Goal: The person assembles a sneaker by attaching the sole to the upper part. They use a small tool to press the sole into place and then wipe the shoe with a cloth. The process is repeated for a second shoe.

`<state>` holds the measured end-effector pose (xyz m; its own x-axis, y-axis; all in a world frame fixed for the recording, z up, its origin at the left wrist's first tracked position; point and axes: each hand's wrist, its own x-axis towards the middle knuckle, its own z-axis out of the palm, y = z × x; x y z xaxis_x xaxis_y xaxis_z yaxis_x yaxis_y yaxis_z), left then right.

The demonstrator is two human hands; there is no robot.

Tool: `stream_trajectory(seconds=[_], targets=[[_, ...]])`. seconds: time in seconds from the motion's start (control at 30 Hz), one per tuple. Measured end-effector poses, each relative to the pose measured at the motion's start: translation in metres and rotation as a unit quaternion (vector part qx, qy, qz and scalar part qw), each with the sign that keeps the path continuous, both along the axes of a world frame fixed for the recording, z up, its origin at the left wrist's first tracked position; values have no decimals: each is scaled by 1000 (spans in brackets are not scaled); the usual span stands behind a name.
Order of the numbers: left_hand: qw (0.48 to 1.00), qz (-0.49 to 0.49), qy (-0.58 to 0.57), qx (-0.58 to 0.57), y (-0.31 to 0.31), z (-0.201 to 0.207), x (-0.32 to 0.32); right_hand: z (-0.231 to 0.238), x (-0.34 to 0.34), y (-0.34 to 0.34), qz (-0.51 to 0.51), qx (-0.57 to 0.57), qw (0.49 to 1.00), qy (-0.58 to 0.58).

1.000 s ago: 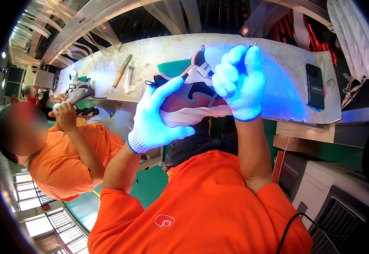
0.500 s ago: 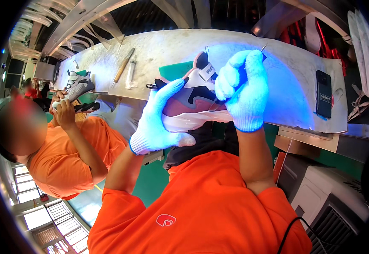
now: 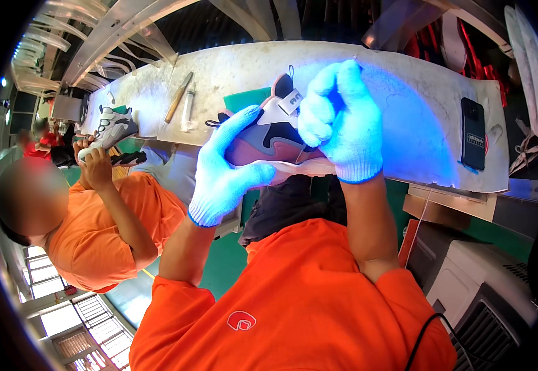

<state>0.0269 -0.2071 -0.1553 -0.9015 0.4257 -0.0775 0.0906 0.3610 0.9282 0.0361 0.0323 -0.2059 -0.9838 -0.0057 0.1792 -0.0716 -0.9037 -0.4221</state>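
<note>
A sneaker (image 3: 269,139) in grey, pink, black and white, with a pale sole, is held above the table's front edge. My left hand (image 3: 222,167), in a white knit glove lit blue, grips the heel end, fingers over the upper and thumb along the sole. Close beside the shoe's other end, my gloved right hand (image 3: 346,123) is closed, its fingers curled. A thin pointed metal tool (image 3: 355,57) barely shows above that fist; the rest of it is hidden. The side of the right hand covers the shoe's toe end.
Behind the shoe a green sheet (image 3: 244,100) lies on the pale worktable (image 3: 219,68). A wooden-handled tool (image 3: 177,99) and a syringe-like tube (image 3: 187,111) lie left; a dark phone (image 3: 473,133) right. A co-worker (image 3: 111,229) at left handles another sneaker (image 3: 115,125).
The sneaker and my left hand have shifted slightly left, and the left thumb now lies against the sole. My right hand has moved a little left and up, and its tool's tip shows less.
</note>
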Motion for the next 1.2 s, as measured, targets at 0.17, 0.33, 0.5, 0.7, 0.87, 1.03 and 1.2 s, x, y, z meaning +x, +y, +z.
stream_trajectory(seconds=[0.17,0.33,0.5,0.7,0.87,1.03,1.2], targets=[[998,8,-45,53,3,1,-6,8,-3,-8,-77,60,994,-48],[998,2,-44,35,2,1,-4,9,-3,-12,-120,100,985,-79],[998,-28,44,-44,5,2,-4,16,6,-22,-156,126,976,-89],[992,-11,97,-77,13,-4,-2,11,9,-26,-164,110,978,-72],[978,31,109,-174,20,4,3,17,17,-39,-185,140,968,-91],[981,30,129,-140,15,-9,-1,20,30,-32,-249,221,939,-87],[993,24,109,46,17,-64,-10,66,82,25,-384,610,691,-44]])
